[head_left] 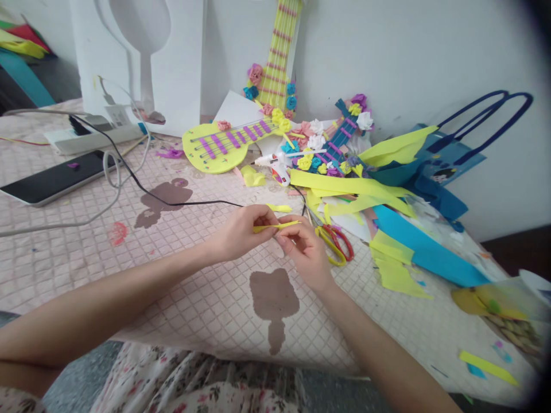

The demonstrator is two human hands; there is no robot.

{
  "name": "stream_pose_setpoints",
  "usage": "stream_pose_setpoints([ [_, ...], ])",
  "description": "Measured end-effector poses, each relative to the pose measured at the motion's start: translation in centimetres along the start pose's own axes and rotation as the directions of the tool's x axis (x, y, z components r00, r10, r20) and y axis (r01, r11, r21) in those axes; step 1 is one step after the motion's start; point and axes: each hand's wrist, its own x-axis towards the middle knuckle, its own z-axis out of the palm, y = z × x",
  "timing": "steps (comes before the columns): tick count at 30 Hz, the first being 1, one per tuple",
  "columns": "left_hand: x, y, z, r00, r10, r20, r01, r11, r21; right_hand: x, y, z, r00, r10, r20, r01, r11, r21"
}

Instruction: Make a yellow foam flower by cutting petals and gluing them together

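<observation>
Both hands are together over the middle of the table, pinching a thin yellow paper strip. My left hand has its fingers closed on the strip's left part. My right hand pinches it from the right, its fingertips close to the left ones. Another small yellow strip lies just behind the hands. Scissors with red and yellow handles rest right of my right hand, blades partly hidden. A white glue gun lies farther back, beside a yellow paper guitar.
A phone, power strip and cables occupy the left. Behind stand another yellow guitar and a blue one with paper flowers. Yellow scraps, blue paper and a blue bag are right.
</observation>
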Motion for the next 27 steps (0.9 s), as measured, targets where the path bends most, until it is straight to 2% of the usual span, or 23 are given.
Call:
stream_pose_setpoints([
  [2, 0.0, 0.0, 0.0, 1.0, 0.0, 0.01, 0.0, 1.0, -0.013, -0.1, -0.1, 0.0, 1.0, 0.005, 0.005, -0.005, 1.0, -0.002],
  [6, -0.1, 0.0, 0.0, 0.999, 0.029, -0.035, -0.026, 0.997, 0.075, -0.1, -0.5, 0.0, 0.999, 0.0, -0.045, -0.003, 0.999, -0.05],
  [10, -0.1, 0.0, 0.0, 0.999, 0.05, -0.01, -0.049, 0.995, 0.086, 0.1, -0.4, -0.1, 0.999, 0.049, -0.023, -0.048, 0.999, 0.018],
  [15, 0.1, -0.1, -0.2, 0.998, 0.016, 0.065, -0.016, 1.0, -0.008, 0.1, 0.0, 0.0, 0.995, 0.104, -0.006, -0.103, 0.99, 0.1],
  [21, 0.6, -0.7, -0.4, 0.977, -0.042, 0.209, 0.096, 0.963, -0.253, -0.1, 0.2, 0.0, 0.988, 0.152, -0.001, -0.15, 0.975, 0.165],
  [27, 1.0, -1.3, -0.7, 0.946, -0.019, 0.325, 0.124, 0.944, -0.306, -0.2, 0.5, -0.1, 0.98, 0.199, 0.008, -0.197, 0.963, 0.186],
])
